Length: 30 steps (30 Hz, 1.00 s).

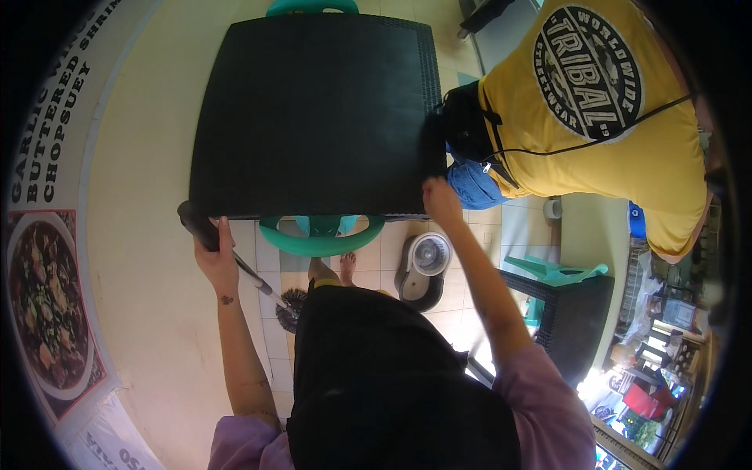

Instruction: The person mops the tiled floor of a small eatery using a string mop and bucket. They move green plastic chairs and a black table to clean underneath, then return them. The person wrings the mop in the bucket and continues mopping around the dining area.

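Observation:
Directly before me stands a black table (317,111) with a woven-pattern rim. My left hand (218,258) is at its near left corner, closed around the dark grip of a mop handle (254,275), thumb against the table edge. The handle slopes down to a round mop head (289,310) with dark strands on the floor. My right hand (442,202) is closed at the near right corner of the table; its fingertips are partly hidden. A green plastic chair (322,239) is tucked under the near edge, between my hands.
A spin-mop bucket (424,273) stands on the tiled floor below my right forearm. A person in a yellow shirt (593,100) stands close against the table's right side. A wall (147,194) runs along the left. Another black table (578,323) and green chair (555,270) stand right.

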Motion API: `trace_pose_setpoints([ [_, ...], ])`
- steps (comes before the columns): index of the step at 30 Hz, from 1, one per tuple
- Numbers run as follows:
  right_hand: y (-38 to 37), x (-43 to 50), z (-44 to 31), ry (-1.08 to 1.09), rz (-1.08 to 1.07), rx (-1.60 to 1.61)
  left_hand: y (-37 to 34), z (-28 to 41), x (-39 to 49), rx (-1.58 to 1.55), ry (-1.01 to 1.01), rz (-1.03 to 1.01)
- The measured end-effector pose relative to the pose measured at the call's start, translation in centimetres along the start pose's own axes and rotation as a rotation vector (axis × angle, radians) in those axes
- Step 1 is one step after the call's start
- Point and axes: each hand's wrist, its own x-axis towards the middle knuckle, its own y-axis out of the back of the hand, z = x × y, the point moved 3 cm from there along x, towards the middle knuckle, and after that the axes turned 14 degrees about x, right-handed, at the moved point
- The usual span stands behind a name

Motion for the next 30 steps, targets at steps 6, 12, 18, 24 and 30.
trace_pose_setpoints([
  [6, 3.4, 10.9, -1.9, 0.241, 0.02, -0.714, 0.6, 0.5, -1.3, -0.016, 0.01, -0.005],
  [12, 4.2, 13.5, 1.7, 0.208, -0.053, -0.832, 0.6, 0.5, -1.1, -0.038, 0.006, -0.001],
  [18, 4.1, 13.7, 2.5, 0.259, -0.016, -0.845, -0.7, 0.2, -0.4, -0.037, 0.034, -0.003],
  [24, 5.2, 13.3, 2.5, 0.312, 0.032, -0.812, -1.6, 0.1, -0.2, -0.033, 0.03, -0.035],
  [30, 6.4, 12.9, 2.5, 0.285, -0.02, -0.721, -1.9, 0.0, -0.1, -0.026, 0.027, -0.037],
])
